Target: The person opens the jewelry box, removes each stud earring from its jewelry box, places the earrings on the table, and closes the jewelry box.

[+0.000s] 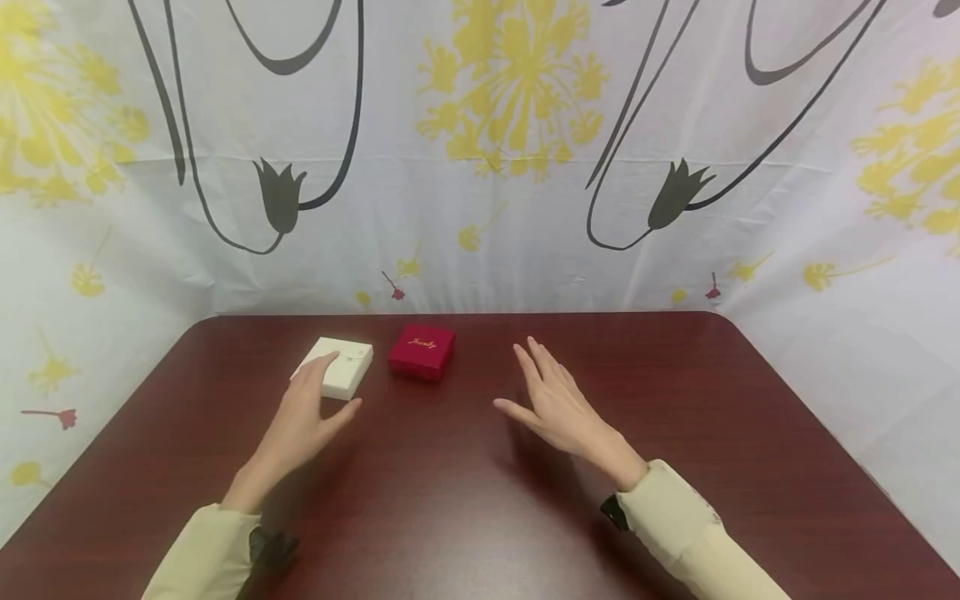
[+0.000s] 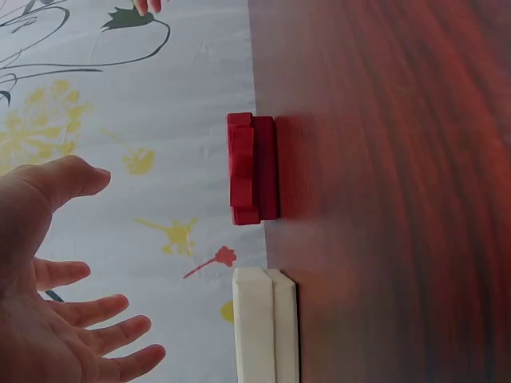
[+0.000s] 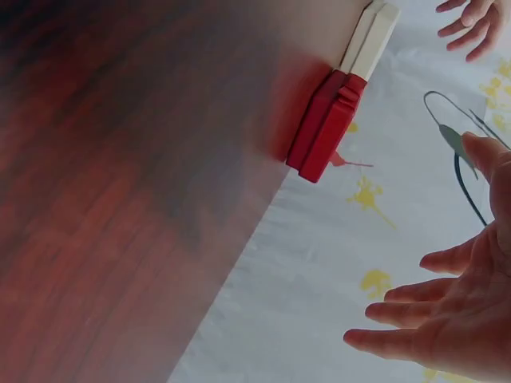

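Note:
A small white box (image 1: 348, 367) lies on the dark red-brown table, left of a red box (image 1: 422, 352) with gold lettering on its lid. My left hand (image 1: 303, 417) hovers by the white box, fingers spread, partly covering it in the head view. The left wrist view has that hand (image 2: 56, 295) apart from both the red box (image 2: 254, 169) and the white box (image 2: 266, 327). To the right of the red box, my right hand (image 1: 558, 408) is held above the table with straight fingers and nothing in it. Both boxes have their lids on.
The wood-grain table (image 1: 450, 517) has rounded far corners. Behind it and along both sides hangs a white curtain (image 1: 480, 233) printed with yellow and grey flowers. Dark straps with devices sit at both wrists, below the pale sleeves (image 1: 675, 517).

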